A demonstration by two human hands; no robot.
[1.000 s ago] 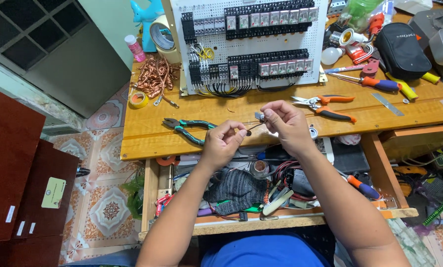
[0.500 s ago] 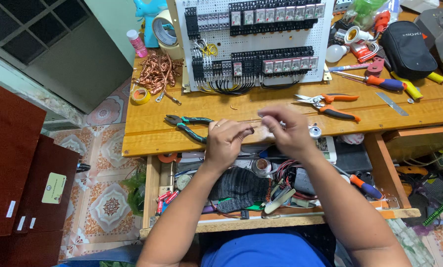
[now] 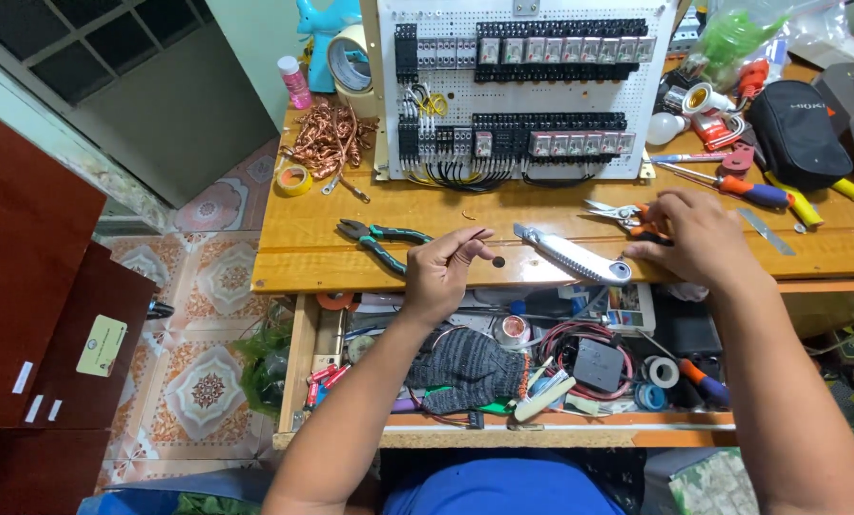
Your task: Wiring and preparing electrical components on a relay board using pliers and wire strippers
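From the head camera, the left hand (image 3: 443,272) pinches a thin wire (image 3: 477,235) at the bench's front edge, just beside a utility knife (image 3: 572,256). The right hand (image 3: 687,238) lies over the orange-handled cutters (image 3: 623,216), seemingly closing on them.

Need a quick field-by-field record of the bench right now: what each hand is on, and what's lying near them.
Left hand: raised over the front edge of the wooden bench, pinching a thin dark wire
Right hand: palm down on the orange-handled cutters
Between hands: utility knife, lying flat
Left of left hand: green-handled pliers
Back of bench: white relay panel, standing
Back left: copper wire scraps, tape roll
Below: open drawer with grey glove and tools
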